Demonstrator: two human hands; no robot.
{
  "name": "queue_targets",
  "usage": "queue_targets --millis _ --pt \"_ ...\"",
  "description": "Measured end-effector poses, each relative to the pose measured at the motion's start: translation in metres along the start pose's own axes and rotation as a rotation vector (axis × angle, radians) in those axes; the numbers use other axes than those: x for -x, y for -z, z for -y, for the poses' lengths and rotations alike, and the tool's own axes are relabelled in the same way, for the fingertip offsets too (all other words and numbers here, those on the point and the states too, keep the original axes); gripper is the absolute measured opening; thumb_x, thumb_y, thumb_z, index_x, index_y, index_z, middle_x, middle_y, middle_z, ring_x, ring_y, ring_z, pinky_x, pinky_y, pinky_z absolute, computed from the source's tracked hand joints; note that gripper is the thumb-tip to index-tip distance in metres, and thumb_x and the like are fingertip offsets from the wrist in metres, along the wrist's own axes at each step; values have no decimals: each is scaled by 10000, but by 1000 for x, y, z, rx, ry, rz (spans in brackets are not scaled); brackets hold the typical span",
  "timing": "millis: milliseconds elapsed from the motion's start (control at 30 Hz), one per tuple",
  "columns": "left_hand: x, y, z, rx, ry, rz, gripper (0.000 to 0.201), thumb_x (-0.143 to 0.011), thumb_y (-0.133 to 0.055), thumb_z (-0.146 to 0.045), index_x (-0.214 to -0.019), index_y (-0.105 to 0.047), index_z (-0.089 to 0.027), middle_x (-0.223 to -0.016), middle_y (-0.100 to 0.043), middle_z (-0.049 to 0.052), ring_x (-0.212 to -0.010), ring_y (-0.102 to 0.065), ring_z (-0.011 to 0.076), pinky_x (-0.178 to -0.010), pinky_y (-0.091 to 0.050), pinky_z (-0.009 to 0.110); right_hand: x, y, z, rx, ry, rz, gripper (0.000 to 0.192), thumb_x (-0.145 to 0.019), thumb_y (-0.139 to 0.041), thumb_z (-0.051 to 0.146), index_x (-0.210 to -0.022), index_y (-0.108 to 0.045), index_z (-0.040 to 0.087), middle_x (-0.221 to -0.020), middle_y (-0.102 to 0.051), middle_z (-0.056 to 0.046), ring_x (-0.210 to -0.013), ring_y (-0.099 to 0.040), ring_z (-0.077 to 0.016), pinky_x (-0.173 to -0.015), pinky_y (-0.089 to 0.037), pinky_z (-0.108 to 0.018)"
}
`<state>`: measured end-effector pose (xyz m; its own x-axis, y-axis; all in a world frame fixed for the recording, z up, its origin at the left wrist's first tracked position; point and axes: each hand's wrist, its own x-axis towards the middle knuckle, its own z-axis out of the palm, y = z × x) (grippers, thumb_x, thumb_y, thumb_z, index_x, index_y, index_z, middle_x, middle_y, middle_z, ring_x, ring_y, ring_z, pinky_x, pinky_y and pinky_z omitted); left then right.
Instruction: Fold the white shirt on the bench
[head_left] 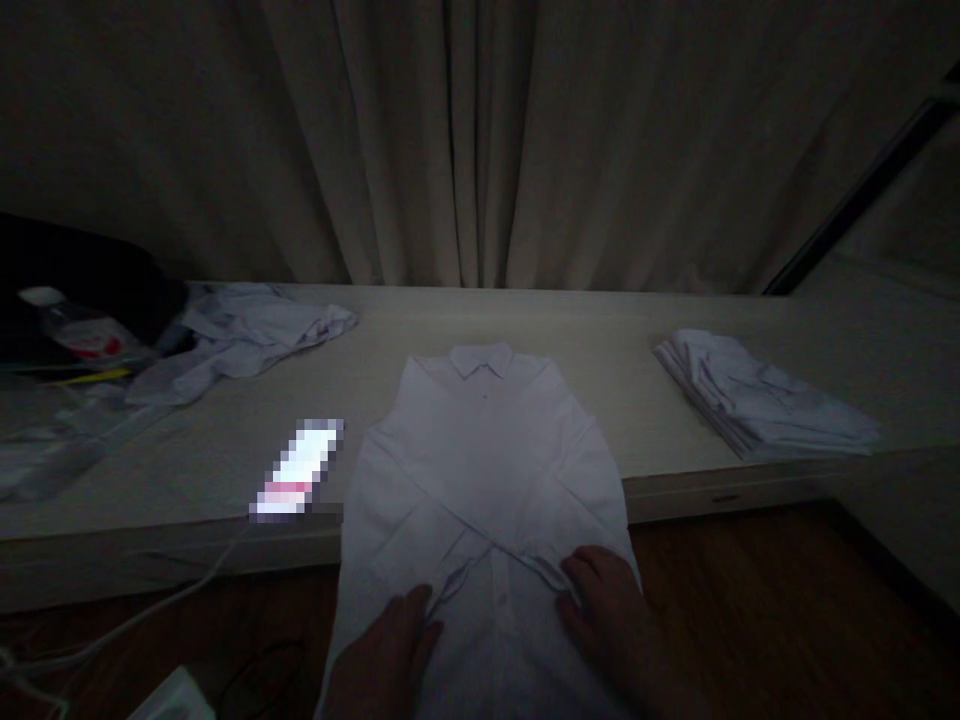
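Observation:
A white long-sleeved shirt (480,450) lies front up, its collar towards the curtain and its lower part hanging past the table's front edge towards me. Both sleeves are folded inward across the front and meet near the middle. At the cuff of the left-side sleeve, my left hand (390,650) has its fingers and thumb closed on the cloth. My right hand (604,620) grips the other cuff, fingers on top and thumb below. Dim light hides the exact finger contact.
A pale table (600,320) runs along a curtain (480,140). Folded white garments (757,400) are stacked at right. To the left are a crumpled garment (255,325), a bottle (90,335) and a lit phone (300,465) with a cable (165,605).

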<state>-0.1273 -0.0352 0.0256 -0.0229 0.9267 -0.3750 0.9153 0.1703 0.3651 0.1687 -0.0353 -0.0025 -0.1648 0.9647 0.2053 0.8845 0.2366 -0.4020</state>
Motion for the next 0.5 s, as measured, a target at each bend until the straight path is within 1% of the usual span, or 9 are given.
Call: queue_targets --millis 67,100,200,300,367,433,500 --pt "0 -5 -8 -88 -55 -6 401 -872 -303 -313 -1177 -550 -228 -1264 -607 80 -1128 -584 220 -940 -459 367 -4 -1 5 27 33 50 262 -752 -602 156 -1005 -600 227 -1023 -613 -75 -999 -542 -265 -896 -457 -469" --pt "1 -4 -9 -92 -56 -14 400 -881 -282 -310 -1145 -572 -232 -1228 -629 71 -1102 -598 209 -928 -465 353 -6 -1 5 25 39 65 246 -770 -573 132 -996 -604 224 -1005 -619 -69 -989 -545 -255 -899 -453 -463" --pt "5 0 -3 -13 -37 -33 407 -891 -268 -391 -1096 -596 -263 -1149 -671 29 -1018 -636 188 -896 -483 327 -9 5 -1 8 15 91 244 -822 -495 111 -1009 -603 222 -994 -634 -62 -977 -551 -233 -897 -454 -445" --pt "10 2 12 73 -49 -40 405 -873 -303 -437 -1107 -596 -283 -1166 -671 5 -1035 -635 187 -919 -482 318 -6 12 -7 0 -28 125 224 -836 -482 132 -999 -608 219 -1011 -633 -64 -985 -550 -232 -893 -462 -440" --pt "11 3 23 127 -33 -42 410 -859 -320 -460 -1110 -596 -291 -1173 -671 -1 -1046 -634 192 -932 -484 318 -3 15 -10 -17 -19 172 228 -846 -473 156 -1018 -605 224 -1054 -622 -67 -1016 -546 -226 -901 -469 -426" --pt "11 4 36 190 29 -52 430 -844 -332 -486 -1118 -591 -280 -1154 -682 13 -1047 -636 200 -936 -489 319 0 17 -13 -28 7 221 258 -853 -478 202 -1084 -588 236 -1129 -601 -75 -1074 -534 -226 -932 -470 -423" --pt "12 5 53 264 106 -93 464 -823 -350 -511 -1129 -581 -249 -1150 -683 41 -1062 -629 212 -940 -493 323 5 15 -18 -16 21 245 316 -853 -487 246 -1161 -558 250 -1211 -572 -84 -1139 -513 -232 -973 -460 -432"
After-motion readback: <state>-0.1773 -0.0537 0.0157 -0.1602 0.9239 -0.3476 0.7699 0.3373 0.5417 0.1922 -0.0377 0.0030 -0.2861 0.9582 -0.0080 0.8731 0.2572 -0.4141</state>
